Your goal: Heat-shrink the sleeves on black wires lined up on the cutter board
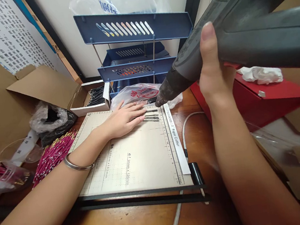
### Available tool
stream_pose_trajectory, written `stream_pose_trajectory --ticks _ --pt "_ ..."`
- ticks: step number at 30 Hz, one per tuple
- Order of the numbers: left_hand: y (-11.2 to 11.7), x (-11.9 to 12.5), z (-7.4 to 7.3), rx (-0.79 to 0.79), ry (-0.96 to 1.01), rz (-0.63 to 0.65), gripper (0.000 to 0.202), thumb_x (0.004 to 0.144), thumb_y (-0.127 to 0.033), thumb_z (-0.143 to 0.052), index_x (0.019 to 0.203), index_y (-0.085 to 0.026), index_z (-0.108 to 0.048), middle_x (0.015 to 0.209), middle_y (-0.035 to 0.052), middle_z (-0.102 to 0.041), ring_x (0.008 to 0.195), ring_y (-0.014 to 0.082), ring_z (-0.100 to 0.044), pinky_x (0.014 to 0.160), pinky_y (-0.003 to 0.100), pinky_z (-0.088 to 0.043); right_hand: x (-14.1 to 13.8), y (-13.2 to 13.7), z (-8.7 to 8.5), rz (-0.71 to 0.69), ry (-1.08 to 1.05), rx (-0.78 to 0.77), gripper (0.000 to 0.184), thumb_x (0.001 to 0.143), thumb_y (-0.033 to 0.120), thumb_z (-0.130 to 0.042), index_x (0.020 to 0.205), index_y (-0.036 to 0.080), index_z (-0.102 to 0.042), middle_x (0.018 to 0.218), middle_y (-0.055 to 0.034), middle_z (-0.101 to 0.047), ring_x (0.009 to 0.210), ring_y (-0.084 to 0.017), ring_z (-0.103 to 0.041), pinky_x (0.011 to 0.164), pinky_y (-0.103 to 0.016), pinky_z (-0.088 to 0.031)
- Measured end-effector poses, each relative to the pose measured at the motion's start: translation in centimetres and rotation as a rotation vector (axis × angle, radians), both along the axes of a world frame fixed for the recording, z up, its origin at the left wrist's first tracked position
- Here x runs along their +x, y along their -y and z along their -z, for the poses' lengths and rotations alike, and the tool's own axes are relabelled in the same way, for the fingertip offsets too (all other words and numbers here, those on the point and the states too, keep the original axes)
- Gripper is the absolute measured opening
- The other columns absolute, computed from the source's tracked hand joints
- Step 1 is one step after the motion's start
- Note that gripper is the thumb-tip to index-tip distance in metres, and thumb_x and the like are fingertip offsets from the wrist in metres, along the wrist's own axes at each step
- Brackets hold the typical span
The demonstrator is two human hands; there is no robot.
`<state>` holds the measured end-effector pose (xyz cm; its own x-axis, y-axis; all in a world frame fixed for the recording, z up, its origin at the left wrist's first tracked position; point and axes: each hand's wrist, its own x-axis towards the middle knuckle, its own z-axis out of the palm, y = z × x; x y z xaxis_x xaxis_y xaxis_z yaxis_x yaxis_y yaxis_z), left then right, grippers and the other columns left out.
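Observation:
My right hand [213, 72] grips a large dark grey heat gun [238, 32], held high with its nozzle pointing down-left at several thin black wires [151, 114]. The wires lie side by side on the beige board of a paper cutter [133, 158]. My left hand [125, 119] lies flat on the board with fingers stretched out, its fingertips resting on the left ends of the wires. A metal bangle sits on my left wrist.
A blue three-tier rack [135, 52] stands at the back, with a plastic bag [136, 92] in front of it. Pink-tipped wire bundles [53, 155] and cardboard boxes lie left. A red box [263, 98] sits right. A white cable [184, 126] runs beside the cutter.

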<state>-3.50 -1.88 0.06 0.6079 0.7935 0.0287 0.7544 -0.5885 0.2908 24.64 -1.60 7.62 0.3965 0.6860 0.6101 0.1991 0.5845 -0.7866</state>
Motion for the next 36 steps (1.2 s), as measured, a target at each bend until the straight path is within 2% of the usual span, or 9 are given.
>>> stream_pose_trajectory --ticks 4,10,13,18,23,26,29,33,36 --pt "-0.1 -0.2 0.0 0.024 0.074 -0.002 0.057 0.113 -0.055 -0.039 0.153 -0.029 -0.07 0.171 0.0053 -0.055 0.164 0.0332 -0.044 0.139 0.069 -0.015 -0.3 0.0 0.1 -0.027 -0.088 0.004 0.062 0.093 0.06 -0.079 0.144 0.028 -0.065 0.166 0.0 -0.061 0.17 -0.02 -0.039 0.145 -0.04 -0.027" --pt "0.0 0.0 -0.1 0.185 0.21 -0.032 0.053 0.11 -0.053 -0.045 0.134 -0.021 -0.08 0.142 0.0115 -0.078 0.136 0.0323 -0.069 0.124 0.055 -0.047 -0.5 0.2 0.2 -0.037 -0.088 -0.038 0.07 0.091 0.059 -0.081 0.148 0.021 -0.063 0.17 -0.006 -0.058 0.168 -0.024 -0.042 0.146 -0.043 -0.024" --pt "-0.1 0.1 0.0 0.156 0.136 -0.011 0.055 0.112 -0.053 -0.042 0.143 -0.023 -0.076 0.154 0.0097 -0.072 0.144 0.0323 -0.064 0.129 0.058 -0.041 -0.4 0.1 0.3 -0.035 -0.109 -0.059 0.07 0.092 0.063 -0.08 0.149 0.027 -0.062 0.17 -0.0013 -0.057 0.168 -0.023 -0.043 0.146 -0.045 -0.024" --pt "-0.3 0.4 0.4 0.011 0.018 -0.001 0.066 0.113 -0.06 -0.035 0.163 -0.023 -0.059 0.174 0.0077 -0.051 0.164 0.0314 -0.044 0.141 0.063 -0.016 -0.3 -0.2 0.4 -0.006 -0.099 -0.011 0.071 0.092 0.064 -0.077 0.149 0.022 -0.064 0.169 -0.005 -0.059 0.168 -0.023 -0.042 0.145 -0.041 -0.025" --pt "-0.6 0.2 0.5 0.001 0.054 0.03 0.064 0.113 -0.058 -0.036 0.155 -0.021 -0.067 0.169 0.0089 -0.056 0.162 0.0304 -0.048 0.142 0.06 -0.02 -0.4 -0.2 0.4 -0.024 -0.119 -0.023 0.076 0.093 0.06 -0.078 0.154 0.018 -0.06 0.17 -0.0061 -0.057 0.167 -0.026 -0.043 0.145 -0.045 -0.025" --pt "-0.6 0.0 0.3 0.045 0.131 0.052 0.058 0.112 -0.055 -0.037 0.139 -0.023 -0.077 0.156 0.0083 -0.07 0.15 0.0303 -0.061 0.134 0.057 -0.039 -0.2 -0.3 0.3 -0.039 -0.086 0.006 0.062 0.094 0.058 -0.077 0.146 0.024 -0.066 0.168 -0.0008 -0.06 0.168 -0.022 -0.041 0.145 -0.039 -0.024" --pt "-0.5 0.0 0.0 0.111 0.194 -0.025 0.058 0.111 -0.056 -0.035 0.123 -0.024 -0.082 0.138 0.009 -0.08 0.13 0.0315 -0.072 0.118 0.053 -0.054 0.1 -0.5 0.3 -0.038 -0.083 0.001 0.061 0.093 0.057 -0.079 0.143 0.025 -0.067 0.168 -0.0031 -0.06 0.169 -0.023 -0.041 0.144 -0.038 -0.025" --pt "-1.5 0.0 -0.3 0.165 0.181 -0.214 0.057 0.109 -0.052 -0.034 0.106 -0.02 -0.081 0.112 0.0119 -0.082 0.107 0.0321 -0.074 0.102 0.052 -0.059 0.9 -0.9 0.7 0.001 -0.051 -0.041 0.061 0.092 0.063 -0.078 0.145 0.035 -0.067 0.17 0.0018 -0.057 0.169 -0.026 -0.04 0.145 -0.048 -0.026" --pt "-3.0 0.1 -0.4 0.148 0.106 -0.219 0.051 0.107 -0.051 -0.04 0.095 -0.021 -0.08 0.1 0.0122 -0.079 0.101 0.0322 -0.071 0.102 0.053 -0.057 1.5 -1.4 1.1 0.018 -0.023 -0.009 0.055 0.095 0.061 -0.075 0.146 0.04 -0.067 0.169 0.0048 -0.058 0.169 -0.026 -0.04 0.145 -0.048 -0.027"
